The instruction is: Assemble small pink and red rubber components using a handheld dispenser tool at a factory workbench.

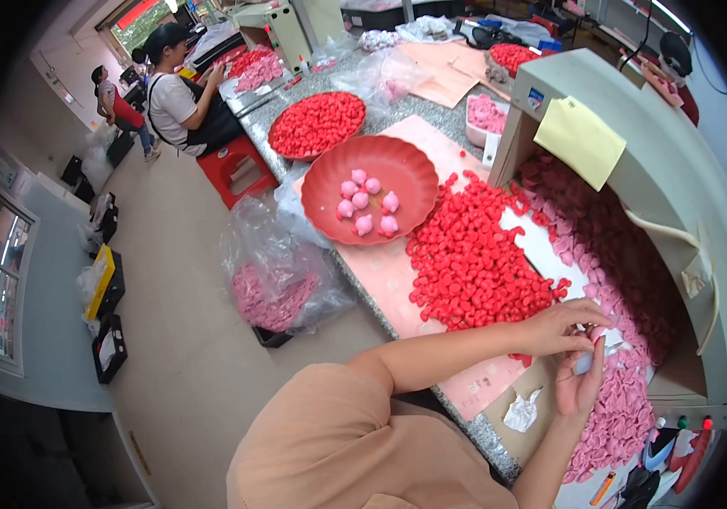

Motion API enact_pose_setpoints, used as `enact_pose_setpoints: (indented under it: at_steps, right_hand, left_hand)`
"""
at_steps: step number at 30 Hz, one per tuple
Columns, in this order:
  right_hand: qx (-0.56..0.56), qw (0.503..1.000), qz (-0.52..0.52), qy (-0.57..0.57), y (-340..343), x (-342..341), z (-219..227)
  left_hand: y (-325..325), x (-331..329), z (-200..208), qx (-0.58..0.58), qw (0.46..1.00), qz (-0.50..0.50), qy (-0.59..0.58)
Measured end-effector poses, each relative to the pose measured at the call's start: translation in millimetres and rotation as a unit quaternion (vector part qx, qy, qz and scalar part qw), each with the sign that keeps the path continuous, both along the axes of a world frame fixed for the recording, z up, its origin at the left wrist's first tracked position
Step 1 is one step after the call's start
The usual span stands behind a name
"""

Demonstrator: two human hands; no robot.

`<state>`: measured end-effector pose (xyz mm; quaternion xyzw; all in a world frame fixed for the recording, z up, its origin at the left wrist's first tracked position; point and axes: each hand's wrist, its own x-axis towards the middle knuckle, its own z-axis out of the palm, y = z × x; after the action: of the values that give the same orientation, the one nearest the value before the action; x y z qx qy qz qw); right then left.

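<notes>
At lower right, our left hand (563,327) and right hand (580,386) pinch one pink piece (598,333), with eight seemingly finished balls (364,224) in the upper-centre dish (419,182) and many red pieces (482,263) and pink petals (614,416) apparently unworked.

A: Pink piece (598,333) at the fingertips?
B: Partly covered by the left hand (560,327) and right hand (580,383); too small to identify, grip unclear.
A: Right forearm (548,450)?
B: Cut off at lower edge.
A: Cover (639,127)?
B: Interior lost in shadow; front partly hidden behind yellow paper (580,140).
A: Black crate (272,338)?
B: Mostly concealed by the plastic bag (279,284).
A: Far standing person (117,106)?
B: Too small for detail.
</notes>
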<state>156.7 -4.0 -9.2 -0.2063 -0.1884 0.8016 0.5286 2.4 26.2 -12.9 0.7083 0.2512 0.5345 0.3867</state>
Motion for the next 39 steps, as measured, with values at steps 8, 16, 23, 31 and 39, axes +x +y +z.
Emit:
enact_pose_setpoints:
  at_steps: [8,16,23,31,39]
  right_hand:
    - [0.110,0.889,-0.034,-0.444,-15,-4,24]
    - [0.201,0.813,-0.145,-0.527,-11,26,4]
    - [0.144,0.866,-0.183,-0.442,1,16,22]
    - [0.217,0.839,-0.325,-0.378,-10,39,21]
    - [0.314,0.679,-0.372,-0.550,-13,36,25]
  left_hand:
    - [-1,-8,-11,-0.343,0.867,-0.115,-0.342]
    - [8,-6,1,-0.458,0.763,-0.212,-0.404]
    - [3,-23,4,-0.462,0.797,-0.165,-0.351]
    - [-5,12,5,-0.525,0.747,-0.228,-0.339]
    - [-2,9,-9,-0.544,0.753,-0.196,-0.313]
